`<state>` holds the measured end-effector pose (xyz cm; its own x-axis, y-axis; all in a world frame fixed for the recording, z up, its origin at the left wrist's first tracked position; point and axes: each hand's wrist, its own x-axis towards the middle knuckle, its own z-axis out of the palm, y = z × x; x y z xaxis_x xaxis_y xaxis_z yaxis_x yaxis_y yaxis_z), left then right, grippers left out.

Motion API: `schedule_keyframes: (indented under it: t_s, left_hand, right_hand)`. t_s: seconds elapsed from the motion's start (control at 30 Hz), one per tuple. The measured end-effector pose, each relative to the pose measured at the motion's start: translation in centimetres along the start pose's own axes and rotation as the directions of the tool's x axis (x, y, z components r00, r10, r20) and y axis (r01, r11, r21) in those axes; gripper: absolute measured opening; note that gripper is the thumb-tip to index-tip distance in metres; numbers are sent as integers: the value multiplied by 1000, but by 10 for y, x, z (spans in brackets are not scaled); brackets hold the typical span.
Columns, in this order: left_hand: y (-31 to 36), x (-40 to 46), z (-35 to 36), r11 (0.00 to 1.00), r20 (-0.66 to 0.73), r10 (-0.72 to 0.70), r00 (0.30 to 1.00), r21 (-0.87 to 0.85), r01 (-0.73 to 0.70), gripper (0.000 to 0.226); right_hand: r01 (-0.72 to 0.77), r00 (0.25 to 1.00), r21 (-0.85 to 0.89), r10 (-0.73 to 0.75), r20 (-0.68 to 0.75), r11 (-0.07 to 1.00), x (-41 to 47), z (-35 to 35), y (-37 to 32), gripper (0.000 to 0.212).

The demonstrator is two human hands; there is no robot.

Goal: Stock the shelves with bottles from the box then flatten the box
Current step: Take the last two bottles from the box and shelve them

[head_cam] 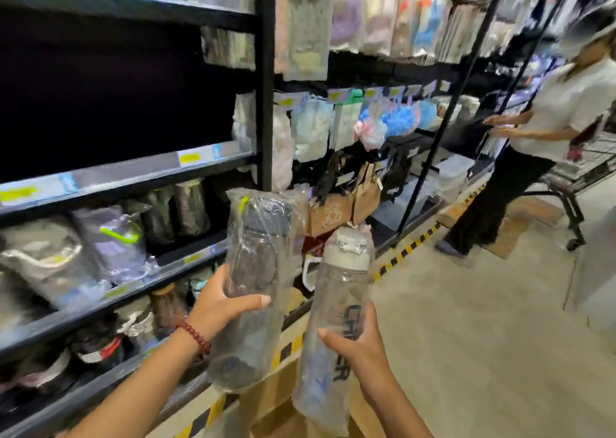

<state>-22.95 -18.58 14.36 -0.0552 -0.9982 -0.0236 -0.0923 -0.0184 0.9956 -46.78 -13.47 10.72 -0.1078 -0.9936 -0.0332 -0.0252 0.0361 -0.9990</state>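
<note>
At the left of the frame the shelves (pixel 126 184) run away from me, the middle bay dark, the lower levels holding wrapped bottles (pixel 113 237) in clear bags. Lower centre, my left hand (pixel 221 304) grips the dark bottle (pixel 253 271) around its middle, thumb across the front; it stands nearly upright in its plastic sleeve, grey lid at the top, and a red bracelet (pixel 195 334) sits on that wrist. Just beside it to the right, my right hand (pixel 358 344) is wrapped around the clear bottle (pixel 333 311), white lid up, also bagged, tilted a little to the left at its base. Below both bottles, at the bottom edge, I see brown cardboard of the box (pixel 276 401). At the upper right a person (pixel 550 131) in a white top stands by a cart (pixel 586 167)
</note>
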Motion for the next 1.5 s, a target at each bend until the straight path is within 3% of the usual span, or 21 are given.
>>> schedule_keyframes:
  t_s: [0.1,0.17,0.23,0.3,0.33,0.43,0.5,0.63,0.9,1.07,1.2,1.33,1.5]
  left_hand:
    - [5,-11,-41,1000,-112,8,994,-26,-11,92]
    - [6,-15,-70,999,-171,-2,985,-40,-5,89]
    - [4,-16,-99,999,-234,3,972,-43,-13,102]
    - [0,-16,-127,1000,-278,0,961,-27,-8,117]
    - [-3,-15,-140,1000,-293,-6,956,-21,0,116]
    - [-16,-15,-175,1000,-316,-16,949,11,21,103]
    - [-28,-12,-193,999,-307,-24,951,30,35,110]
    - [-48,-6,-212,998,-287,-40,957,37,52,96]
    - [-77,18,-210,993,-250,-117,961,-12,118,90]
    - [-89,51,-193,978,-316,-207,926,-62,198,76]
    - [-96,91,-173,960,-379,-278,883,-136,244,91]
    - [-106,132,-150,960,-471,-277,837,-178,217,69]
    - [-127,170,-132,970,-560,-219,799,-214,116,76]
  right_hand:
    - [9,995,-24,-6,101,1000,13,35,-17,96]
    - [42,987,-36,-36,155,998,24,65,-26,95]
    - [79,977,-41,-69,203,996,35,97,-33,90]
    - [78,964,-42,-64,260,996,44,127,-36,99]
    - [66,959,-43,-51,279,997,49,143,-36,99]
    - [84,949,-40,-68,307,996,59,187,-33,75]
    - [64,950,-49,-46,308,997,64,212,-28,68]
    - [41,952,-64,-19,304,997,71,241,-16,80]
    - [38,959,-189,18,284,981,106,248,13,74]
    - [41,950,-252,40,310,967,150,239,21,72]
    - [61,944,-296,41,328,953,199,234,25,75]
    - [77,935,-349,54,351,934,245,227,33,75]
    - [183,900,-401,11,435,898,300,228,43,90]
